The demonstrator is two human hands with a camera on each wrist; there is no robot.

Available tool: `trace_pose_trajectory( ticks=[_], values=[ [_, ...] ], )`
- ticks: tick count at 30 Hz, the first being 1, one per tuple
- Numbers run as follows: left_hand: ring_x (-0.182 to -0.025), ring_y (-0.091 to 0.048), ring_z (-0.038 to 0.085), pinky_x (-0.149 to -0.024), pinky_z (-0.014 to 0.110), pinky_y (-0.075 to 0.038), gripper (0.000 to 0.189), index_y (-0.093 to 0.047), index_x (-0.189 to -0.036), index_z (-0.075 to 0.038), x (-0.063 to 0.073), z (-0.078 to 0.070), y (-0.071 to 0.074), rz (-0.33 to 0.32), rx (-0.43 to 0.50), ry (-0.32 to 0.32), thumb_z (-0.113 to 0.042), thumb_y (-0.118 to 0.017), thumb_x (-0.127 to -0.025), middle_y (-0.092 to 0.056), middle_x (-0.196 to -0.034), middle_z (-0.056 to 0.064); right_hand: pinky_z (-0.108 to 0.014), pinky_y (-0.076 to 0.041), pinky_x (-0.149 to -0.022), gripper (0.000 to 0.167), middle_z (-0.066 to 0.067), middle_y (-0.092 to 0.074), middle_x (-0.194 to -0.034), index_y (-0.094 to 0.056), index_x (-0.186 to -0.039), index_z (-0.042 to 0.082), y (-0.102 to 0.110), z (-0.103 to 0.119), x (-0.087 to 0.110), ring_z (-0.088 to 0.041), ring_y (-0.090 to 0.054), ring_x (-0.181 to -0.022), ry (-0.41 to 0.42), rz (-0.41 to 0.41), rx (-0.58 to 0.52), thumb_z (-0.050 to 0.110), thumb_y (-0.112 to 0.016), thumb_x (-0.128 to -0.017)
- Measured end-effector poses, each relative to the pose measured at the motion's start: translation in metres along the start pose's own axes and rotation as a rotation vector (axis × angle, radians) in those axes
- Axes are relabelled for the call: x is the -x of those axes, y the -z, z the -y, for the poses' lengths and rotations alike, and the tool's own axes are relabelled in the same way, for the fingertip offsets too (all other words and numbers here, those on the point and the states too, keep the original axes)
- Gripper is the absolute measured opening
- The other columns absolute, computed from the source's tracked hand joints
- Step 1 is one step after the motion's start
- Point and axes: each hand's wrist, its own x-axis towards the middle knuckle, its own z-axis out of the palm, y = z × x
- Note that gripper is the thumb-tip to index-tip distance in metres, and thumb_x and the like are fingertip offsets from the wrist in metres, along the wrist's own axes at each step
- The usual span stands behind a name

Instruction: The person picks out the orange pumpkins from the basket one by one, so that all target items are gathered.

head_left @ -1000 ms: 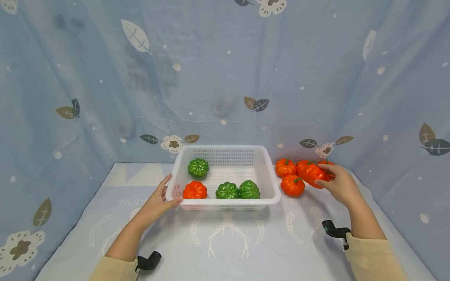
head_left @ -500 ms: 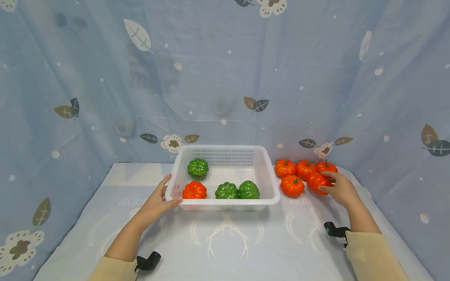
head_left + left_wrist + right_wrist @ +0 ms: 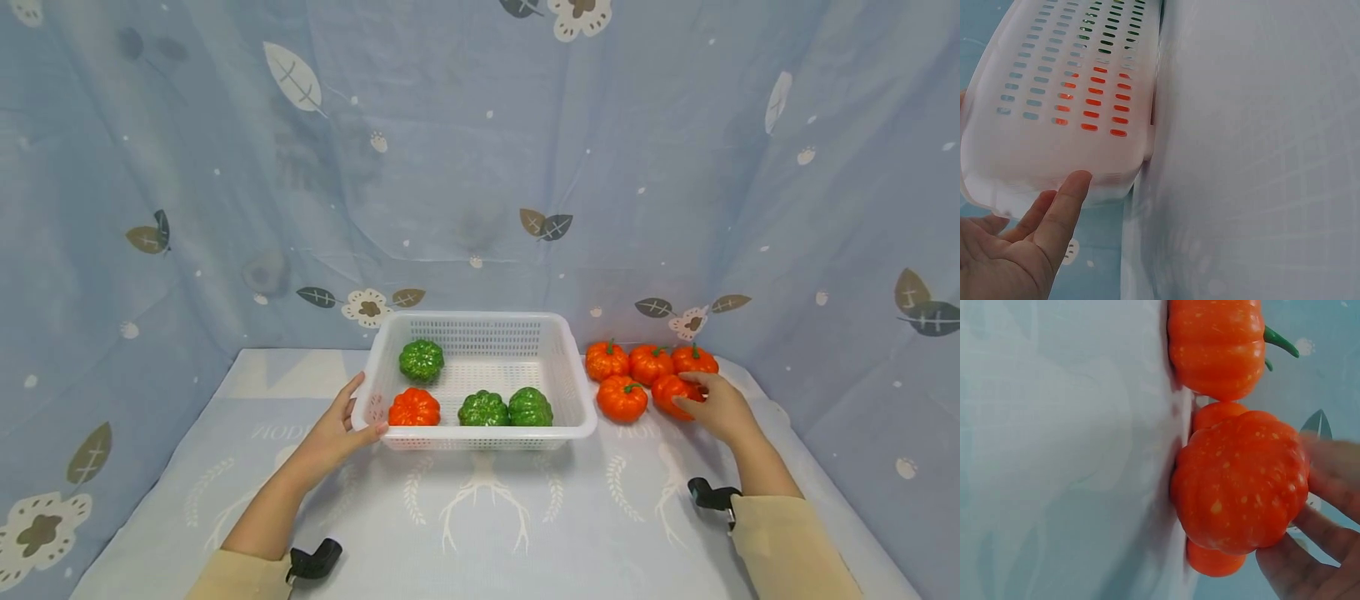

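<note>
A white perforated basket (image 3: 480, 433) stands on the table. My left hand (image 3: 330, 442) grips its near left corner, thumb over the front rim and fingers against the side; in the left wrist view the fingers (image 3: 1063, 219) touch its outer wall. Inside lie an orange pumpkin (image 3: 415, 407) and green ones (image 3: 422, 361), (image 3: 483, 409), (image 3: 530, 407). To the right, my right hand (image 3: 723, 408) holds a ribbed orange pumpkin (image 3: 673, 397), thumb and fingers around its side. In the right wrist view this pumpkin (image 3: 1241, 481) sits low at the table surface.
Several orange pumpkins with green stems crowd beside the basket: one in front (image 3: 622, 399) and a back row (image 3: 607, 361), (image 3: 651, 365), (image 3: 694, 359). A blue patterned curtain (image 3: 480, 167) rises behind and at both sides of the light tablecloth (image 3: 525, 517).
My right hand has brought its pumpkin toward the front and down, into the front row beside another pumpkin. My left hand and the basket stay in place.
</note>
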Motion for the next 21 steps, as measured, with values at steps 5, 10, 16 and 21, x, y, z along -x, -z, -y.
trace_pose_trajectory(
  ticks=[5, 10, 16, 21],
  values=[
    [-0.142, -0.035, 0.044, -0.105, 0.059, -0.042, 0.106, 0.000, -0.162, -0.021, 0.0002, -0.0010, 0.0009, 0.007, 0.016, -0.007, -0.029, -0.076, -0.089, -0.030, -0.157, 0.025, -0.061, -0.050, -0.091, 0.043, -0.035, -0.056, -0.127, -0.059, -0.131, -0.007, -0.0031, 0.0000, 0.0008, -0.051, -0.053, -0.113, 0.040, -0.050, -0.009, 0.024, -0.061, -0.100],
    [-0.142, -0.035, 0.044, -0.105, 0.059, -0.042, 0.106, 0.001, -0.162, -0.021, 0.0007, -0.0012, 0.0009, 0.008, 0.021, -0.009, -0.029, -0.076, -0.090, -0.030, -0.157, 0.025, -0.060, -0.051, -0.089, 0.036, -0.033, -0.058, -0.123, -0.065, -0.123, -0.005, -0.0043, 0.0023, 0.0026, -0.051, -0.054, -0.111, 0.048, -0.093, -0.039, 0.018, -0.068, -0.096],
    [-0.141, -0.036, 0.044, -0.105, 0.059, -0.042, 0.106, 0.000, -0.162, -0.021, 0.0010, -0.0014, 0.0003, 0.003, 0.017, -0.010, -0.029, -0.076, -0.089, -0.032, -0.156, 0.026, -0.062, -0.046, -0.097, 0.053, -0.034, -0.051, -0.130, -0.055, -0.129, -0.008, -0.0037, 0.0019, 0.0055, -0.053, -0.047, -0.118, -0.035, -0.091, -0.137, 0.020, -0.075, -0.090],
    [-0.142, -0.035, 0.044, -0.105, 0.059, -0.041, 0.106, 0.000, -0.162, -0.022, 0.0006, -0.0014, 0.0003, 0.000, -0.001, -0.004, -0.031, -0.076, -0.089, -0.031, -0.157, 0.025, -0.062, -0.046, -0.097, 0.075, -0.036, -0.044, -0.134, -0.038, -0.139, -0.011, -0.0028, -0.0015, 0.0062, -0.053, -0.044, -0.120, -0.087, -0.049, -0.173, 0.030, -0.077, -0.089]
  ],
)
